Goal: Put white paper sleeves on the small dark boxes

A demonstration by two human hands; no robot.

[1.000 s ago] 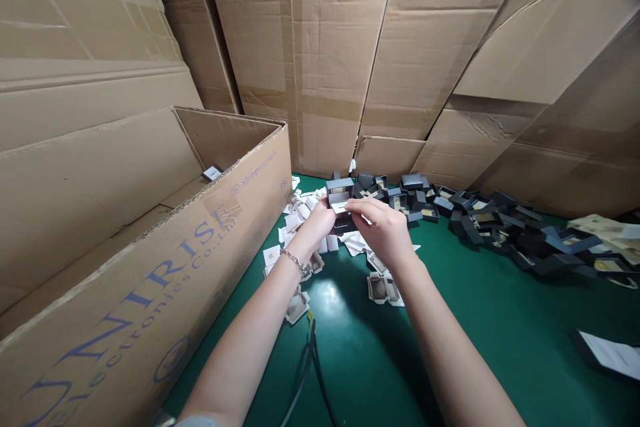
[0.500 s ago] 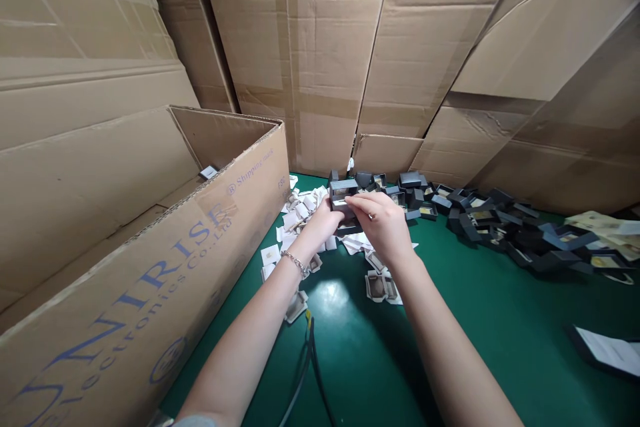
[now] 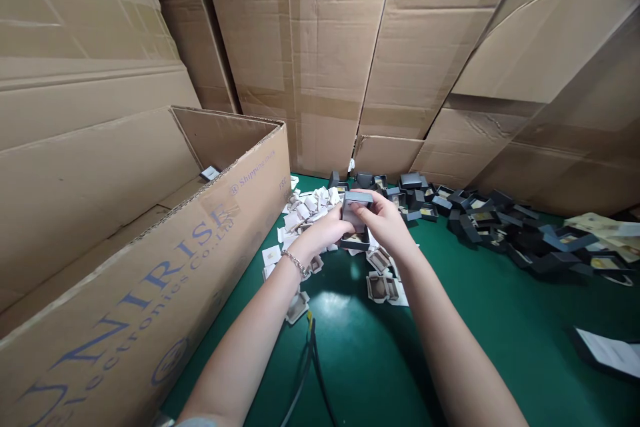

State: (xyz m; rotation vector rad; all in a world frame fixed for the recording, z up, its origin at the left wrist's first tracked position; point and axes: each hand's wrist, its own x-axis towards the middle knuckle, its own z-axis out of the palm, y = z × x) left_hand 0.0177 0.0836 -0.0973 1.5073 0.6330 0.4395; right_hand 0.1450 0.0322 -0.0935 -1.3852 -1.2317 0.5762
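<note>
Both my hands meet over the green table (image 3: 450,347) and grip one small dark grey box (image 3: 356,210). My left hand (image 3: 327,230), with a chain bracelet at the wrist, holds its left and lower side. My right hand (image 3: 387,223) holds its right side, fingers over the lid (image 3: 358,199). The lid sits tilted above the box's lower tray (image 3: 356,240). Under my hands lie several white card inserts (image 3: 305,210), and one folded insert (image 3: 383,287) lies nearer me.
A long open carton printed in blue (image 3: 150,267) stands at the left, with one small box inside (image 3: 211,173). A heap of dark little boxes (image 3: 500,223) stretches to the right. Flattened cartons (image 3: 320,60) wall the back. A black cable (image 3: 307,367) runs toward me. A leaflet (image 3: 607,350) lies far right.
My hands have drawn the small box a little toward me and lower. The lid now sits tilted over the tray, and the right hand has shifted to grip its right side.
</note>
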